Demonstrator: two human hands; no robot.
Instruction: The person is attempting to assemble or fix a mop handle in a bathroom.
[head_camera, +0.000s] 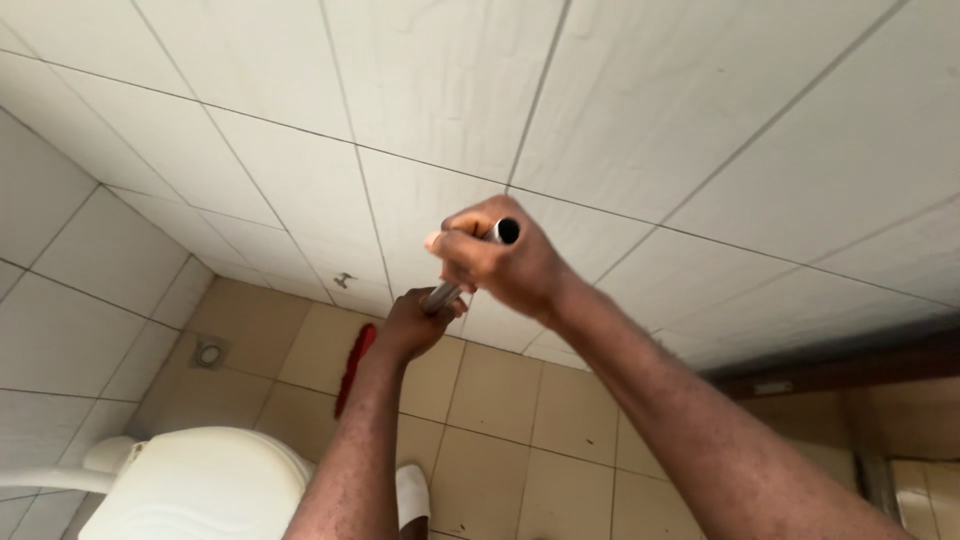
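Right, both hands on a metal pole (470, 265): right hand (500, 265) fisted round the top end, left hand (412, 325) gripping lower down. Red brush head (353, 368) on the tan floor tiles (500, 400) by the wall, toilet (195, 485) nr bottom-left.

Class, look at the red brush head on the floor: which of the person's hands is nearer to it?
Left. The left hand grips the metal handle low down, just above the red brush head. The right hand grips the handle's top end, farther away.
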